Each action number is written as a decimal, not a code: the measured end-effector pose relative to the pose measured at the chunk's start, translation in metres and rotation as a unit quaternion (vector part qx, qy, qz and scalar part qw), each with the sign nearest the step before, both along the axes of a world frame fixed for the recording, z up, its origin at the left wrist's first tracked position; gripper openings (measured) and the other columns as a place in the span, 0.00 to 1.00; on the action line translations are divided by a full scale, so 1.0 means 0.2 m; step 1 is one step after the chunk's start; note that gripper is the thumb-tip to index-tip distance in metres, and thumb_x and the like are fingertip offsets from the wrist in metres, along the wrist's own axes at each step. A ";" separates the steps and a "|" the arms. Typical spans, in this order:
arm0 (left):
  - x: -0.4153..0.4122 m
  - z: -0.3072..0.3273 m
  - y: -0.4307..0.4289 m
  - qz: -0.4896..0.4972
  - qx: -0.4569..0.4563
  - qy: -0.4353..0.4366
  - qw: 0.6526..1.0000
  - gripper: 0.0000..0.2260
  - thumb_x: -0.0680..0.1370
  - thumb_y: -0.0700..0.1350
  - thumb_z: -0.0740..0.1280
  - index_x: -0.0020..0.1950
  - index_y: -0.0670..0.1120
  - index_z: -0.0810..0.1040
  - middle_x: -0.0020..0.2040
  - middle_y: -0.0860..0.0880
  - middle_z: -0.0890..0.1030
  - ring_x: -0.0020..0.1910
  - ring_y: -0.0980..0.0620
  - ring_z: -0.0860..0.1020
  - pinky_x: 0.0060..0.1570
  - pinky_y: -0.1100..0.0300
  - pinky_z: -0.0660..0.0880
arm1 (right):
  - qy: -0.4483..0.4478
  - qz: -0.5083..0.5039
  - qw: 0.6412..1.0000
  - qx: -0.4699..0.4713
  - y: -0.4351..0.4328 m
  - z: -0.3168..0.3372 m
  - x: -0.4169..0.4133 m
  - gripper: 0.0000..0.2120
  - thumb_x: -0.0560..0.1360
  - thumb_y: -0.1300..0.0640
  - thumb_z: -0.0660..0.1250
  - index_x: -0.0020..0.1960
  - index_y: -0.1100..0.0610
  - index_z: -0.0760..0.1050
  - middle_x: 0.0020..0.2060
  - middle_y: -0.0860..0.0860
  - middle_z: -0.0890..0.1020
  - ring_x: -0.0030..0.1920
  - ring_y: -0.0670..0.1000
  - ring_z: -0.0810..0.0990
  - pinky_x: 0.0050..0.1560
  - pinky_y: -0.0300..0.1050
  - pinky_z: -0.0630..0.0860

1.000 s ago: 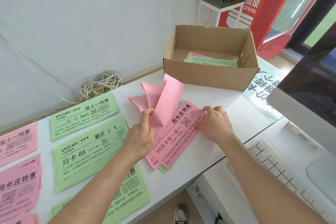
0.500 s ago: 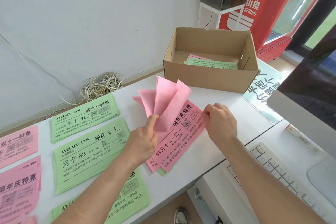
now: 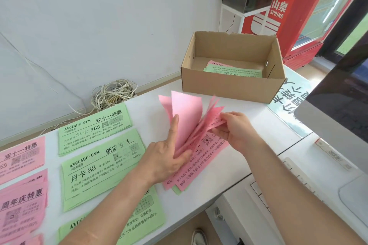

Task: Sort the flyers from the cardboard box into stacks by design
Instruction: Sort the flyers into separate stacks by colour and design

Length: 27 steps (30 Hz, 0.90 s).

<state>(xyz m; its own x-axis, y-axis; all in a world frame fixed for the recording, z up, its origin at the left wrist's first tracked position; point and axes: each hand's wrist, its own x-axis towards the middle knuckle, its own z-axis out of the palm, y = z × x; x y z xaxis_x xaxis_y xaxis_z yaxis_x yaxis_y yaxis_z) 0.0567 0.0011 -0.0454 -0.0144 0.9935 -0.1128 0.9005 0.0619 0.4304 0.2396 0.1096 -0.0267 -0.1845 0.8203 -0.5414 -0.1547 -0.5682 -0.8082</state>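
A pile of pink flyers [image 3: 201,163] lies on the white table [image 3: 239,157] in front of the cardboard box [image 3: 231,87]. My left hand [image 3: 169,157] holds several lifted pink sheets [image 3: 185,117] upright, index finger straight against them. My right hand [image 3: 237,131] pinches the upper edge of more pink sheets and bends them up. A green flyer edge [image 3: 177,190] peeks out under the pile. Inside the box lie green flyers [image 3: 235,71] over pink ones.
Sorted stacks lie to the left: green ones [image 3: 93,129], [image 3: 101,167], [image 3: 139,221] and pink ones [image 3: 20,155], [image 3: 22,203]. A coil of white cable [image 3: 113,95] sits by the wall. A monitor [image 3: 342,113] and keyboard [image 3: 298,189] stand at the right.
More pink sheets are now fanned up from the pile. My right hand has lifted from pressing the pile's edge to pinching sheets; my left index finger has straightened against the raised sheets.
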 end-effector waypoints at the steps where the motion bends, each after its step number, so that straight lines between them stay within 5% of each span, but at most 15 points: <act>1: 0.01 0.01 0.00 -0.012 -0.017 0.022 1.000 0.43 0.73 0.70 0.56 0.72 0.58 0.27 0.31 0.50 0.70 0.42 0.42 0.77 0.48 0.53 0.72 | 0.022 -0.001 1.000 -0.012 0.00 0.02 -0.01 0.11 0.79 0.68 0.54 0.46 0.68 0.74 0.34 0.61 0.82 0.33 0.57 0.83 0.29 0.40 0.80; 3: 0.01 0.01 0.01 -0.025 -0.042 0.043 0.998 0.47 0.70 0.73 0.57 0.74 0.57 0.29 0.32 0.50 0.72 0.43 0.43 0.77 0.49 0.52 0.72 | 0.058 -0.009 0.998 -0.028 -0.01 0.05 -0.04 0.09 0.80 0.68 0.53 0.52 0.70 0.71 0.34 0.63 0.83 0.32 0.59 0.84 0.30 0.42 0.81; 6: 0.00 0.01 0.02 -0.025 -0.030 0.047 0.998 0.45 0.73 0.57 0.63 0.74 0.56 0.30 0.38 0.48 0.79 0.42 0.43 0.78 0.50 0.54 0.73 | 0.068 -0.007 0.996 -0.050 -0.01 0.06 -0.04 0.11 0.82 0.58 0.56 0.60 0.65 0.64 0.47 0.69 0.81 0.39 0.64 0.84 0.38 0.50 0.83; 9: 0.05 0.01 0.01 -0.061 -0.017 0.107 0.992 0.41 0.74 0.46 0.59 0.75 0.56 0.31 0.46 0.43 0.79 0.47 0.39 0.77 0.49 0.54 0.72 | -0.018 0.058 0.998 -0.033 -0.01 0.05 0.00 0.26 0.78 0.37 0.56 0.62 0.58 0.66 0.51 0.67 0.80 0.43 0.66 0.84 0.42 0.56 0.82; 12: 0.11 0.00 -0.01 -0.167 -0.005 0.170 0.971 0.38 0.76 0.49 0.56 0.70 0.65 0.28 0.49 0.42 0.75 0.46 0.39 0.76 0.42 0.50 0.74 | -0.091 0.113 0.989 -0.017 0.02 0.02 0.07 0.38 0.70 0.25 0.52 0.62 0.56 0.71 0.50 0.64 0.82 0.43 0.64 0.84 0.45 0.57 0.81; 16: 0.15 0.00 -0.01 -0.270 -0.052 0.249 0.929 0.29 0.79 0.59 0.52 0.71 0.68 0.34 0.74 0.40 0.58 0.50 0.39 0.76 0.40 0.53 0.69 | -0.222 0.183 0.957 0.026 0.03 0.02 0.15 0.30 0.73 0.32 0.59 0.55 0.57 0.78 0.43 0.55 0.85 0.42 0.55 0.84 0.46 0.51 0.82; 20: 0.10 0.00 0.01 -0.310 -0.093 0.250 0.913 0.26 0.78 0.65 0.49 0.69 0.72 0.35 0.73 0.39 0.58 0.52 0.37 0.75 0.51 0.47 0.76 | -0.335 0.231 0.910 0.080 0.02 -0.01 0.19 0.11 0.75 0.51 0.67 0.49 0.59 0.79 0.40 0.54 0.84 0.37 0.53 0.84 0.43 0.47 0.82; 22: 0.08 -0.01 0.01 -0.315 -0.099 0.249 0.910 0.25 0.78 0.65 0.47 0.69 0.71 0.35 0.72 0.41 0.59 0.54 0.38 0.74 0.53 0.46 0.75 | -0.334 0.221 0.914 0.070 0.01 0.00 0.18 0.19 0.77 0.44 0.62 0.43 0.59 0.80 0.36 0.54 0.83 0.34 0.52 0.82 0.37 0.43 0.79; 27: 0.09 -0.02 -0.02 -0.253 -0.117 0.250 0.927 0.25 0.79 0.63 0.48 0.75 0.60 0.48 0.78 0.47 0.52 0.71 0.36 0.60 0.69 0.44 0.62 | -0.281 0.227 0.931 0.051 0.00 0.03 0.22 0.32 0.73 0.28 0.51 0.49 0.54 0.81 0.42 0.52 0.86 0.43 0.54 0.85 0.39 0.44 0.80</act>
